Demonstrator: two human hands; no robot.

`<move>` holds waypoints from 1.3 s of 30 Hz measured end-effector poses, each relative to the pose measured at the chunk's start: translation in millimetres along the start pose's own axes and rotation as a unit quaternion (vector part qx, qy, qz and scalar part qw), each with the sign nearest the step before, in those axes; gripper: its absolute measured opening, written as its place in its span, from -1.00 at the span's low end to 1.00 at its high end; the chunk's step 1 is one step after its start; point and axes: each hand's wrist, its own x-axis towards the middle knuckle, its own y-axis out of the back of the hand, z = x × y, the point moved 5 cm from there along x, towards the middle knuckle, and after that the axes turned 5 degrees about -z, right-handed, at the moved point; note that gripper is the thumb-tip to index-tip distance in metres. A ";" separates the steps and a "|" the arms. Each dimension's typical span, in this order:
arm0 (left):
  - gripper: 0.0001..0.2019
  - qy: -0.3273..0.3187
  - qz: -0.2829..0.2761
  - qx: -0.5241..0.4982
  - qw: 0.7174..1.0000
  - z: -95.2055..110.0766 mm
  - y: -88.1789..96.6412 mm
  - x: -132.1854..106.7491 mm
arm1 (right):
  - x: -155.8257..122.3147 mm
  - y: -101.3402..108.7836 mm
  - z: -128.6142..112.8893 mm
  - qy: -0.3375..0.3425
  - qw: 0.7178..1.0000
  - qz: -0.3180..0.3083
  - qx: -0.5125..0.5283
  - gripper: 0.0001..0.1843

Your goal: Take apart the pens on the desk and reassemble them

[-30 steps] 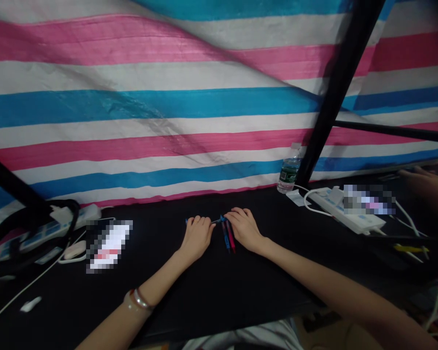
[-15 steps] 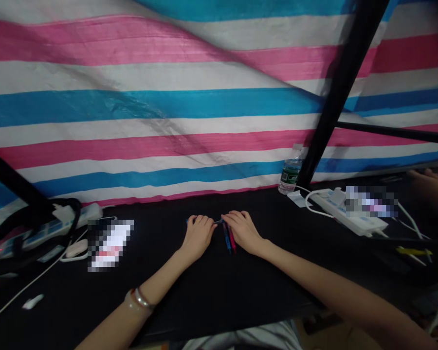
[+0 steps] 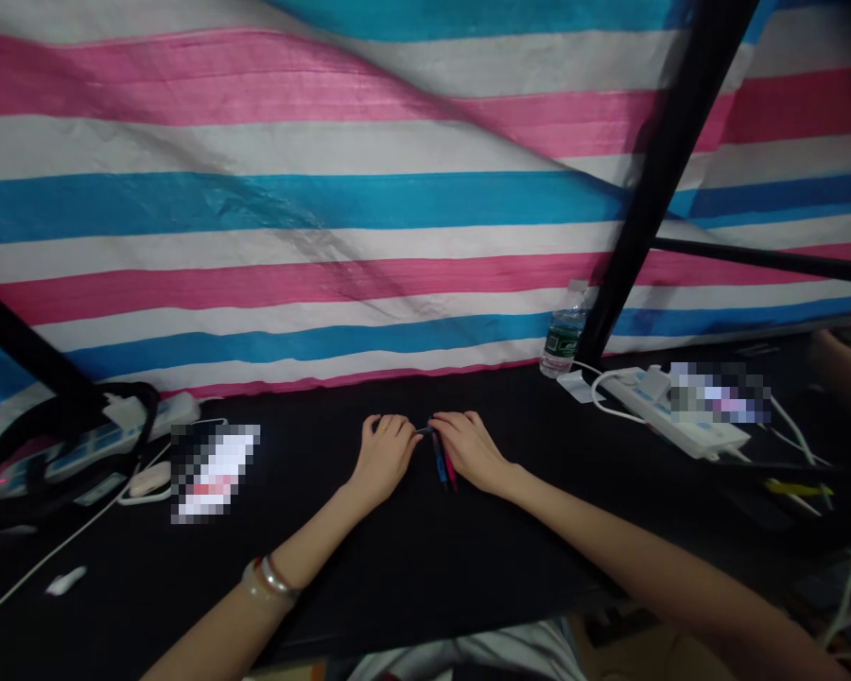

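A bare left hand (image 3: 383, 459) rests palm down on a black tabletop (image 3: 312, 586), fingers curled toward a slim dark-barrelled pen (image 3: 423, 431) lying crosswise, its long axis running left to right. Just beside it, 1 blue pen (image 3: 438, 458) and 1 red pen (image 3: 451, 471) point toward the person, slightly tilted. A bare right hand (image 3: 470, 451), also palm down and curled, meets the crosswise pen's right end; whether either hand grips it cannot be told.

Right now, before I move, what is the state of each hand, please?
Left hand: half closed, fingertips at a thin dark pen; grip cannot be told.
Right hand: half closed, fingertips at the same pen; grip cannot be told.
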 end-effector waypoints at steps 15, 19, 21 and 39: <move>-0.77 -0.012 -0.009 -0.059 0.998 -3.3 4.5 -0.1 | -1.0 6.7 3.5 0.011 0.997 0.055 0.057 -0.73; -0.82 -0.055 -0.006 -0.104 0.993 -3.5 2.8 -1.6 | -2.7 6.5 2.8 0.017 0.997 0.059 0.055 -0.70; -0.83 -0.075 -0.001 -0.111 0.991 -3.2 2.0 -3.0 | -2.9 6.3 1.7 0.020 0.997 0.059 0.053 -0.69; -0.83 0.000 0.055 -0.120 0.991 -17.4 4.7 -0.4 | -3.7 9.1 20.5 -0.071 0.979 0.138 0.134 -0.69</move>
